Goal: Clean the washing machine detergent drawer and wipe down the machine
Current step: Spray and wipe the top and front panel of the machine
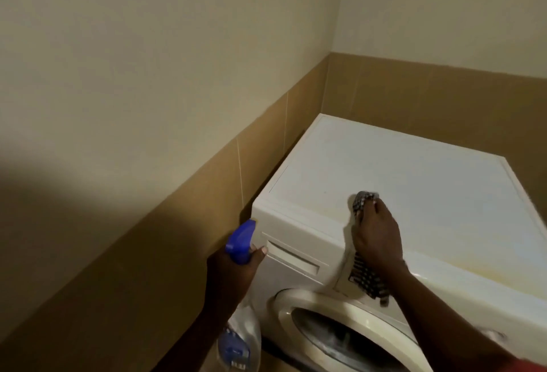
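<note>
The cloth lies on the washing machine under the right hand, the spray bottle left of both.

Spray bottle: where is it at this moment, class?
Head view, lower left: the spray bottle is gripped in the left hand, just left of the washing machine's front corner, beside its drawer.

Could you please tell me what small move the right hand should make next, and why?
Probably slide the right hand and checked cloth farther across the washing machine top: the hand presses the cloth near the front edge, and most of the top lies beyond it.
</note>
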Available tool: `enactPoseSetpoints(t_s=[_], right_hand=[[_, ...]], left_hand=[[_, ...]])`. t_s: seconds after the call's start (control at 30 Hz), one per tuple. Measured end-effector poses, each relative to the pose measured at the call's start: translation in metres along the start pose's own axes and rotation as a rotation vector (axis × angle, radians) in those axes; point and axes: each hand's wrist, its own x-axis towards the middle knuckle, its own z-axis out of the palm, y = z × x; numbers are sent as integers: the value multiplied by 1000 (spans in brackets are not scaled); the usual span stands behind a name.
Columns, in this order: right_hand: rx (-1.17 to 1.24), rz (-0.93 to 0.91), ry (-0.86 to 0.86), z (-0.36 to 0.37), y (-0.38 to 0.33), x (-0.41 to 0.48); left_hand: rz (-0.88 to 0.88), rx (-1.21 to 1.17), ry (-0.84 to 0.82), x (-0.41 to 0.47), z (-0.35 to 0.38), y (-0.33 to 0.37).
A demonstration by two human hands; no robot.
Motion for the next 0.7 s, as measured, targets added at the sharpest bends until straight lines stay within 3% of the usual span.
enactPoseSetpoints(t_s=[0.27, 0.37, 0.53, 0.7], right_hand=[[-22, -49, 103, 44, -12, 52], [-15, -50, 68, 48, -5, 59], [-33, -79, 35, 35, 11, 56], [-59, -35, 119, 18, 20, 47]], left_hand=[[-2, -96, -115, 34, 23, -45], [-11, -125, -117, 41, 30, -51], [163, -176, -216, 34, 42, -60], [296, -205, -275, 18, 70, -63]])
